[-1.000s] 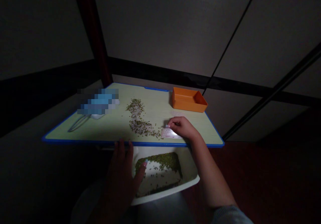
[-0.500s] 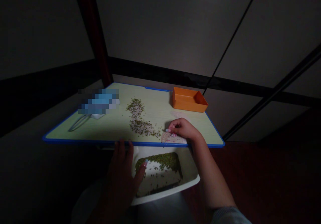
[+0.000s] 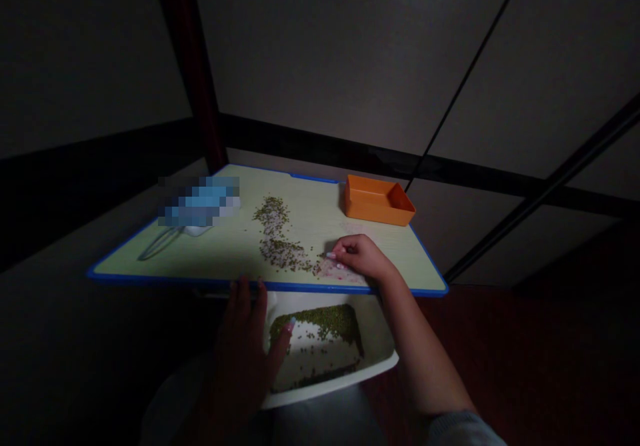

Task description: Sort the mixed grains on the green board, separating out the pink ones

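Note:
My right hand is over the near right part of a small table, thumb and fingertips pinched together at the right end of scattered small green beans, which look like mung beans. Whatever sits between those fingertips is too small to make out. A pale printed patch lies under this hand. In shadow, my left hand is at the left side of a white tub below the table's front edge. Its fingers are stretched out toward that edge, the thumb apart over the tub. More green beans lie inside the tub.
An orange open box stands at the table's back right. At the left is a blurred-out blue item with a looped handle or strap. Dark panelled walls rise behind the blue-edged table.
My right hand has shifted slightly left, closer to the scattered beans. The left hand, tub and orange box keep their places; the view has moved a little.

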`<action>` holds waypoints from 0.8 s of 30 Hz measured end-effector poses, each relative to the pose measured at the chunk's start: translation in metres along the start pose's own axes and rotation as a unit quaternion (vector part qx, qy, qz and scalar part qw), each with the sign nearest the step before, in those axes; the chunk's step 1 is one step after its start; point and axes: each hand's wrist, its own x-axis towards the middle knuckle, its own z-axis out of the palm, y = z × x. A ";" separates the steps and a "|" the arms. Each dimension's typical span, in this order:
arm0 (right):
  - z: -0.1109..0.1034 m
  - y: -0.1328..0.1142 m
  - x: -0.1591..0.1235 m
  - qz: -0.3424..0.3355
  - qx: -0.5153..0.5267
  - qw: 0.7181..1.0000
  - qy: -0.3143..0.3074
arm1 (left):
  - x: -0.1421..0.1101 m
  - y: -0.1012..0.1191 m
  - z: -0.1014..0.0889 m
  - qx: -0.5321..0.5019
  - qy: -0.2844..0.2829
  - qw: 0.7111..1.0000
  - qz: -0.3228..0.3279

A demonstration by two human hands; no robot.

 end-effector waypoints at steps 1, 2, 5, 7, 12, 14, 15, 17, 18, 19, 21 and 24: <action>0.000 0.000 0.000 0.000 0.000 1.000 -0.004 | 0.000 0.000 0.000 0.001 0.003 1.000 0.001; 0.001 0.000 0.001 0.001 0.000 1.000 -0.006 | 0.000 0.000 0.000 0.001 0.005 1.000 0.001; 0.000 0.002 0.001 0.005 -0.004 1.000 -0.003 | 0.001 -0.001 0.002 0.001 0.004 1.000 0.003; 0.000 0.002 0.001 0.004 -0.010 1.000 0.004 | 0.001 -0.002 0.003 0.000 0.004 1.000 0.006; 0.001 0.000 0.001 -0.014 -0.044 0.999 0.027 | 0.000 -0.002 0.004 0.000 0.004 1.000 0.002; 0.003 -0.002 0.002 -0.017 -0.052 0.998 0.031 | 0.000 -0.001 0.003 -0.003 0.005 1.000 0.002; 0.003 -0.002 0.002 -0.018 -0.054 0.998 0.033 | 0.000 -0.001 0.002 -0.004 0.005 1.000 0.001; 0.004 -0.003 0.003 -0.018 -0.061 0.997 0.032 | 0.000 0.000 0.001 -0.004 0.002 1.000 0.000; 0.004 -0.004 0.004 -0.020 -0.064 0.997 0.030 | 0.000 0.000 0.001 -0.004 0.003 1.000 -0.001; 0.005 -0.004 0.004 -0.023 -0.067 0.997 0.026 | 0.000 0.001 0.001 -0.003 0.004 1.000 -0.002; 0.005 -0.003 0.004 -0.030 -0.068 0.997 0.018 | 0.000 0.001 0.001 -0.003 0.005 1.000 0.000; 0.005 -0.001 0.005 -0.037 -0.060 0.997 0.011 | 0.000 0.000 0.002 -0.005 0.010 1.000 0.007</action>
